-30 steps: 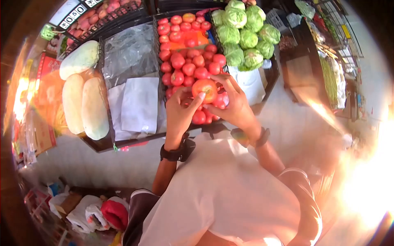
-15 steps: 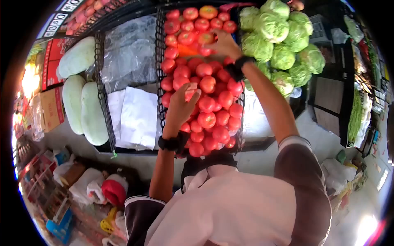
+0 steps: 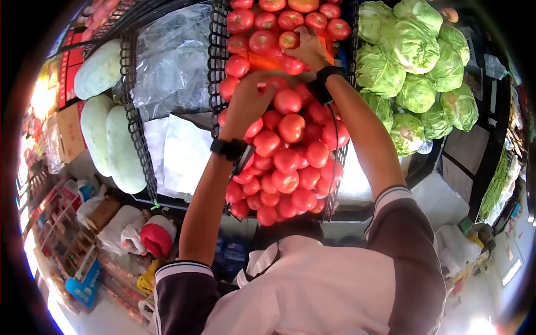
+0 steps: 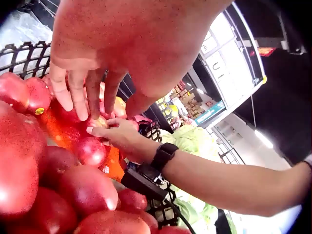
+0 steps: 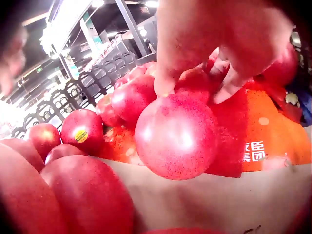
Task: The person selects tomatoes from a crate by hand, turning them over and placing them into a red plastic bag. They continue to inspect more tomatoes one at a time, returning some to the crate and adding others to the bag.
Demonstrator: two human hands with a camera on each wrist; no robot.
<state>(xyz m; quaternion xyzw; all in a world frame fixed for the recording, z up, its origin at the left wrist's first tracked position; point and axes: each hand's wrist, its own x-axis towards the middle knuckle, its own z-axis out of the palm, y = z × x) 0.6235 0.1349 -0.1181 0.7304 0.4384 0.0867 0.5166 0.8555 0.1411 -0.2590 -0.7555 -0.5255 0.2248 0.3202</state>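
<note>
Red tomatoes (image 3: 286,161) fill a black mesh-sided crate, heaped at the near end. My right hand (image 3: 309,51) is at the crate's far part, with thumb and fingers round a small tomato (image 3: 288,40). In the right wrist view, another tomato (image 5: 176,136) lies right below the fingers, on the edge of an orange printed sheet (image 5: 273,131). My left hand (image 3: 252,99) hovers at the left side of the heap, its fingers (image 4: 75,90) stretched downward and apart. The left fingertips partly overlap the tomatoes behind them in the left wrist view.
Green cabbages (image 3: 416,47) are piled right of the crate. Left of it, plastic bags (image 3: 173,61) and white paper (image 3: 181,156) lie in another section. Pale winter melons (image 3: 125,148) sit farther left. The crate's black mesh walls (image 3: 218,61) flank both arms.
Both hands held a tomato near the front a second ago. The right hand then went to the far part and remains there. The left hand, empty, has moved forward over the heap.
</note>
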